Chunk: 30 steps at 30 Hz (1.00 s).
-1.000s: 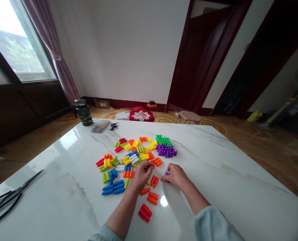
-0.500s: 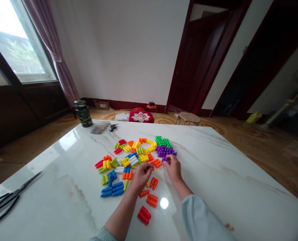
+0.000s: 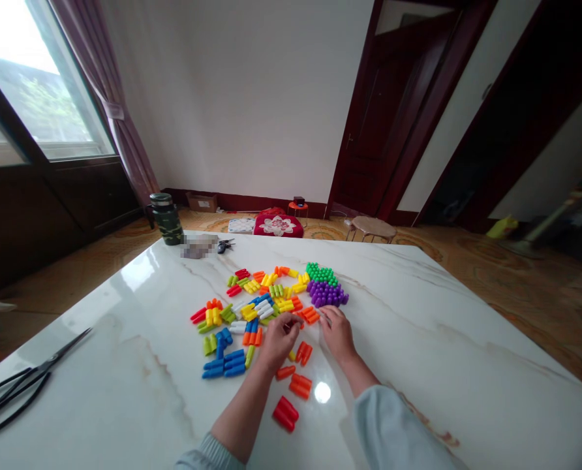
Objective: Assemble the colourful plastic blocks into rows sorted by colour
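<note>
My left hand [image 3: 282, 338] is closed in a pinch over the right side of the coloured plastic pieces. A sliver of orange shows at its fingertips; whether it is held is unclear. My right hand [image 3: 338, 334] has thumb and fingers drawn together beside orange bullet-shaped pieces [image 3: 308, 314]; its grip is mostly hidden. Just beyond it stand a purple cluster [image 3: 326, 294] and a green cluster [image 3: 321, 273] of small rounded pieces. Blue joined pieces [image 3: 224, 365] lie left of my left forearm. Nearer me are more orange pieces [image 3: 301, 386] and a red joined piece [image 3: 286, 414].
Long-handled black scissors [image 3: 41, 372] lie at the left of the marble table [image 3: 447, 339]. A camouflage flask [image 3: 167, 220] and small black pliers [image 3: 225, 245] are at the far left edge. Behind the table are a round stool [image 3: 373, 227] and a red cushion [image 3: 278, 226].
The purple piece by my right fingertips no longer shows there; the purple cluster now stands apart from them. My left hand keeps its pinch. The view has shifted slightly.
</note>
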Tool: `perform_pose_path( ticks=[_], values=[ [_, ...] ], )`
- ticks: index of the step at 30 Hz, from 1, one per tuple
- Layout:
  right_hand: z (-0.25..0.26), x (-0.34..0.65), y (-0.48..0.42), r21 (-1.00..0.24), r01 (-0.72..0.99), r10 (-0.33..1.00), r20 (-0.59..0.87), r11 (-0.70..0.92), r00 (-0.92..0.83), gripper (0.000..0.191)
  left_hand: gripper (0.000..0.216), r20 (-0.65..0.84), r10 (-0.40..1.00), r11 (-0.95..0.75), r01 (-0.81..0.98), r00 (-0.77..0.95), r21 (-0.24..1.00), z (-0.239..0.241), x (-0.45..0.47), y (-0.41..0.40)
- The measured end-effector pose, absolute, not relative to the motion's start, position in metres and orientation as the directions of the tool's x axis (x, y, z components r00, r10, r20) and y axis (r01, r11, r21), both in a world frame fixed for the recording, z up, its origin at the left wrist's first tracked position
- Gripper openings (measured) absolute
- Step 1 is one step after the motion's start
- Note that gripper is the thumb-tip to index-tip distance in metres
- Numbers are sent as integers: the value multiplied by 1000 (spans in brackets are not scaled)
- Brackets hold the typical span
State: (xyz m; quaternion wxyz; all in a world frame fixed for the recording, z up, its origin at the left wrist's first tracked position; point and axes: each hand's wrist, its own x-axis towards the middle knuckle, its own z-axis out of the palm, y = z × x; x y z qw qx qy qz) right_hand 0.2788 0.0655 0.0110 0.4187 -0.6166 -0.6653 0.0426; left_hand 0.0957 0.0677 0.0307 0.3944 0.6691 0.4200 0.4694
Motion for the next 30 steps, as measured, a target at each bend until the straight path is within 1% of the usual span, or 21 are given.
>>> perform_pose_path(
  ticks=[6,9,12,15,17,18,20,21,25,27,28,30],
  values=[
    [-10,275,37,-457,855,868,496,244,17,50,16,311,932,-343,174,187,923,28,96,68],
    [-12,270,24,-372,901,894,447,222,-36,53,19,308,936,-337,180,173,924,30,97,69],
    [-9,265,21,-291,942,913,407,165,-34,54,25,306,934,-339,184,185,923,41,94,71],
    [-7,263,23,-223,966,912,409,127,-25,56,26,332,922,-369,189,201,910,59,78,66],
    [-8,263,24,-188,975,901,433,122,-29,57,24,379,904,-417,218,195,882,69,58,54],
    [-8,263,25,-177,976,894,446,126,-35,56,23,408,894,-444,243,185,862,72,45,46],
    [-9,263,26,-162,976,882,467,145,-53,55,23,527,833,-547,386,167,743,70,16,25],
    [-9,263,26,-156,976,877,476,153,-62,54,24,553,817,-561,447,162,697,66,2,14],
    [-5,262,27,-143,978,869,491,152,-63,50,23,541,830,-490,641,136,590,47,-36,-31],
    [-3,261,26,-145,978,874,482,151,-63,49,25,501,852,-437,730,149,526,42,-40,-48],
    [-2,261,26,-149,977,876,479,153,-65,49,36,466,870,-405,774,161,488,40,-38,-55],
    [0,261,25,-155,974,877,474,164,-72,50,71,370,906,-356,839,204,411,39,-32,-62]
  ],
)
